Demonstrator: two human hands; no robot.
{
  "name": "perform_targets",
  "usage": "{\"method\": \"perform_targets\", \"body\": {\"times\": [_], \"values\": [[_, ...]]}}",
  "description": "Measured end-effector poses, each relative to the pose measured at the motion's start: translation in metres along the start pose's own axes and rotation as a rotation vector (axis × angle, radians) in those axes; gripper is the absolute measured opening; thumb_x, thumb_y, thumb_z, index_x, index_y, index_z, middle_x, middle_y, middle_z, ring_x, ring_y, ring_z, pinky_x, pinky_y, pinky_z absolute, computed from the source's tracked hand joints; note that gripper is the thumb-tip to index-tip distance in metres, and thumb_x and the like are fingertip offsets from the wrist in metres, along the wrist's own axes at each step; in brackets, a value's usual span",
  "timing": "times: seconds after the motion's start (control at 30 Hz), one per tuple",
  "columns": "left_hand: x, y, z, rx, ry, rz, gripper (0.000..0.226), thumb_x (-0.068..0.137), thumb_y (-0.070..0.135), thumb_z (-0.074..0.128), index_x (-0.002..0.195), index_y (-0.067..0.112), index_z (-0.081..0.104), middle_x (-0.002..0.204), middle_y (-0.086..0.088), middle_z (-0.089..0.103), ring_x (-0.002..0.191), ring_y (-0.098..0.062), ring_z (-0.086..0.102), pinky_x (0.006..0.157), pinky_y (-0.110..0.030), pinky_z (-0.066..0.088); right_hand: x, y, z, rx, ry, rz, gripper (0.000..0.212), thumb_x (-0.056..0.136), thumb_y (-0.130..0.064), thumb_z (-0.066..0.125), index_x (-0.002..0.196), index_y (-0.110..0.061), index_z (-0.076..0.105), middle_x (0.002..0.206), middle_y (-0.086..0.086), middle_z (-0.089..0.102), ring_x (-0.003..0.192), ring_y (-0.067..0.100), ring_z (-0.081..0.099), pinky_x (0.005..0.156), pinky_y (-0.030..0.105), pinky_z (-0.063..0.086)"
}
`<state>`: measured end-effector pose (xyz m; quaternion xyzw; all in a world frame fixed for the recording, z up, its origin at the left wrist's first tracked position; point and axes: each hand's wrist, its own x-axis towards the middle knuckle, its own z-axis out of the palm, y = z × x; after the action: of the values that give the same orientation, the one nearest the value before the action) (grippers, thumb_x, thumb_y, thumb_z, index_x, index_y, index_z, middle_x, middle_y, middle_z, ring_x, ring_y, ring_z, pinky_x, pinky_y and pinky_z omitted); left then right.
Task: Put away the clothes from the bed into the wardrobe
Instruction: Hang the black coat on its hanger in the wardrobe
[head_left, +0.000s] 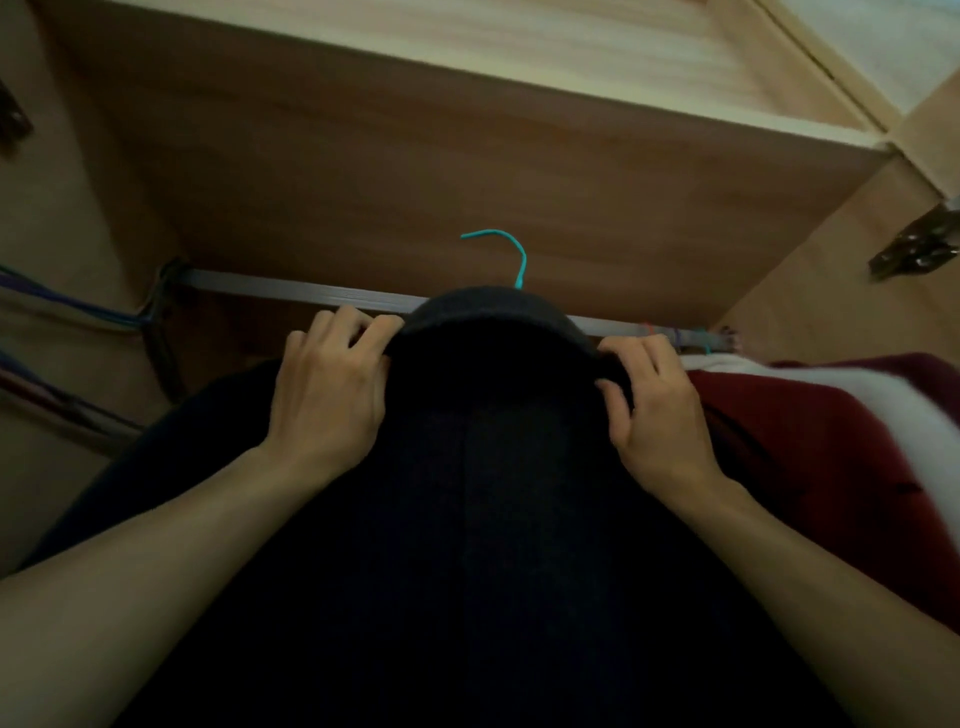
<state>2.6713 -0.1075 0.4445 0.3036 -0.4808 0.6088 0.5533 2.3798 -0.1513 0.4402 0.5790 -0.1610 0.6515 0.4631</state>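
Note:
A dark, almost black garment (467, 519) fills the lower middle of the view, draped on a teal hanger whose hook (511, 257) sticks up above its collar, in front of the wardrobe's metal rail (291, 288). My left hand (327, 395) pinches the left side of the collar. My right hand (649, 400) grips the right side. The hanger's shoulders are hidden under the cloth, and whether the hook rests on the rail I cannot tell.
A red garment with white trim (831, 457) hangs on the rail at the right. Empty hangers (78, 312) hang at the far left. The wardrobe's wooden top panel (415, 171) is above. A door hinge (919, 244) shows at the right.

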Motion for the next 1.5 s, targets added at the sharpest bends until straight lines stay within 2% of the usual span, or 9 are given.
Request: {"method": "perform_targets", "body": {"times": [0.5, 0.73, 0.9, 1.03, 1.13, 1.23, 1.3, 1.4, 1.5], "values": [[-0.011, 0.011, 0.24, -0.555, -0.134, -0.285, 0.034, 0.096, 0.006, 0.054, 0.129, 0.012, 0.06, 0.117, -0.014, 0.062, 0.105, -0.034, 0.056, 0.09, -0.044, 0.048, 0.046, 0.08, 0.048, -0.364, -0.356, -0.104, 0.026, 0.089, -0.01, 0.063, 0.114, -0.016, 0.057, 0.107, 0.005, 0.048, 0.087, 0.021, 0.051, 0.073, 0.041, 0.051], [-0.027, 0.136, 0.311, -0.898, -0.122, -0.377, 0.038, 0.093, 0.001, 0.052, 0.127, 0.014, 0.063, 0.117, -0.01, 0.066, 0.106, -0.027, 0.06, 0.089, -0.026, 0.043, 0.016, 0.125, 0.001, -0.676, -0.344, -0.114, 0.019, 0.083, -0.009, 0.065, 0.101, -0.012, 0.06, 0.089, 0.009, 0.046, 0.067, 0.023, 0.042, 0.06, 0.031, 0.03], [-0.052, 0.222, 0.32, -1.12, -0.139, -0.572, 0.054, 0.103, 0.029, 0.043, 0.154, 0.021, 0.026, 0.155, -0.005, 0.036, 0.142, -0.024, 0.033, 0.117, -0.047, 0.027, 0.011, 0.124, -0.025, -0.792, -0.428, -0.199, 0.045, 0.089, -0.033, 0.039, 0.114, -0.007, 0.064, 0.101, 0.017, 0.056, 0.083, 0.033, 0.053, 0.068, 0.038, 0.042], [-0.093, 0.229, 0.291, -0.918, -0.47, -0.54, 0.064, 0.1, 0.06, 0.018, 0.155, 0.038, -0.007, 0.165, 0.004, -0.011, 0.152, -0.019, -0.01, 0.12, -0.052, -0.006, -0.023, 0.093, -0.031, -0.959, -0.736, -0.224, 0.074, 0.091, -0.064, 0.027, 0.154, -0.025, 0.026, 0.159, 0.017, 0.022, 0.144, 0.04, 0.022, 0.116, 0.053, 0.021], [-0.134, 0.228, 0.267, -0.867, -0.564, -0.459, 0.068, 0.096, 0.066, 0.015, 0.152, 0.042, -0.014, 0.164, 0.005, -0.018, 0.151, -0.019, -0.017, 0.117, -0.053, -0.013, -0.06, 0.065, -0.034, -1.055, -1.098, -0.165, 0.096, 0.066, -0.088, -0.006, 0.151, -0.044, -0.016, 0.161, 0.008, -0.022, 0.147, 0.033, -0.024, 0.119, 0.053, -0.01], [-0.17, 0.23, 0.254, -0.82, -0.582, -0.394, 0.072, 0.095, 0.069, 0.019, 0.152, 0.043, -0.016, 0.164, 0.003, -0.017, 0.15, -0.022, -0.018, 0.117, -0.051, -0.015, -0.089, 0.046, -0.041, -1.157, -1.308, -0.125, 0.107, 0.052, -0.095, -0.012, 0.144, -0.044, -0.032, 0.154, 0.009, -0.038, 0.14, 0.035, -0.037, 0.117, 0.056, -0.015], [-0.186, 0.227, 0.251, -0.799, -0.589, -0.36, 0.075, 0.092, 0.072, 0.02, 0.151, 0.043, -0.016, 0.164, 0.002, -0.018, 0.15, -0.022, -0.02, 0.116, -0.048, -0.016, -0.109, 0.041, -0.052, -1.137, -1.339, -0.156, 0.111, 0.052, -0.096, -0.02, 0.148, -0.042, -0.024, 0.155, 0.014, -0.034, 0.142, 0.04, -0.03, 0.118, 0.057, -0.009], [-0.204, 0.216, 0.253, -0.725, -0.592, -0.293, 0.081, 0.088, 0.079, 0.018, 0.151, 0.043, -0.018, 0.164, 0.001, -0.017, 0.149, -0.024, -0.02, 0.115, -0.045, -0.02, -0.138, 0.034, -0.07, -1.156, -1.292, -0.22, 0.1, 0.08, -0.088, 0.007, 0.151, -0.023, 0.035, 0.155, 0.025, 0.027, 0.14, 0.051, 0.024, 0.107, 0.059, 0.019], [-0.223, 0.214, 0.256, -0.692, -0.584, -0.276, 0.083, 0.086, 0.083, 0.016, 0.15, 0.044, -0.019, 0.164, 0.002, -0.018, 0.148, -0.025, -0.023, 0.111, -0.047, -0.025, -0.151, 0.041, -0.084, -1.243, -1.263, -0.204, 0.092, 0.086, -0.082, 0.015, 0.145, -0.018, 0.046, 0.151, 0.023, 0.037, 0.137, 0.049, 0.034, 0.104, 0.062, 0.025]]}}
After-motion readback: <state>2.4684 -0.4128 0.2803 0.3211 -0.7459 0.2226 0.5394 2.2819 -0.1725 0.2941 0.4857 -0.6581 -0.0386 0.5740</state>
